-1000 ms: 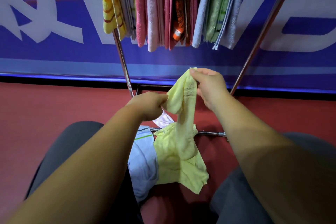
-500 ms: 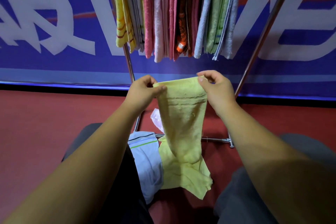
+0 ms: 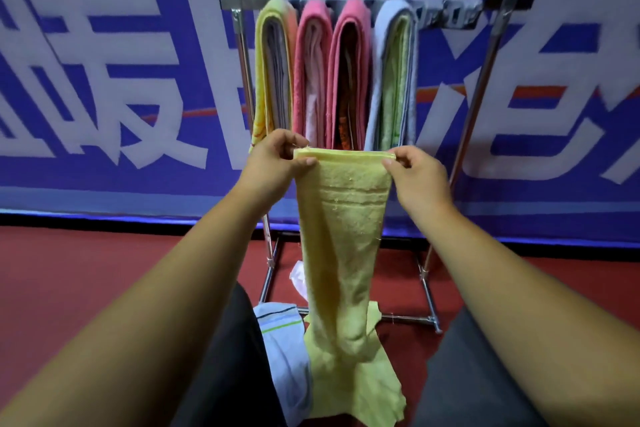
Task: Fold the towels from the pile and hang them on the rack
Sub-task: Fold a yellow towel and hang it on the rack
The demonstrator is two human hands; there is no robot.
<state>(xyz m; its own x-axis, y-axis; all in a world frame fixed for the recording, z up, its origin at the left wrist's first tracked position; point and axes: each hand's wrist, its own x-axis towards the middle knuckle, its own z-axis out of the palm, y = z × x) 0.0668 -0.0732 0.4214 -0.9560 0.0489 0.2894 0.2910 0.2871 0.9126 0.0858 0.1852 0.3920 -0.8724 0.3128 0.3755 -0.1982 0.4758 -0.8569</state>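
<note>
1. While both arms reached forward, the left hand (image 3: pixel 273 159) pinched the left top corner of a yellow towel (image 3: pixel 341 236) between thumb and fingers.
2. The right hand (image 3: pixel 417 172) pinched the right top corner the same way, so the top edge ran taut and level between the two hands.
3. The towel hung down lengthwise from that edge, narrowing toward the bottom, and its lower end lay crumpled between the person's knees.
4. Just left of that lower end lay a white towel (image 3: pixel 284 347) with thin stripes, partly under the yellow one.
5. Behind the hands stood the rack (image 3: pixel 491 31), a metal frame on the red floor (image 3: pixel 86 274).
6. Hung towels (image 3: pixel 332 73) draped over its top bar: yellow, two pink, and a pale blue one over green.
7. A blue banner (image 3: pixel 104 80) with white letters filled the background.
</note>
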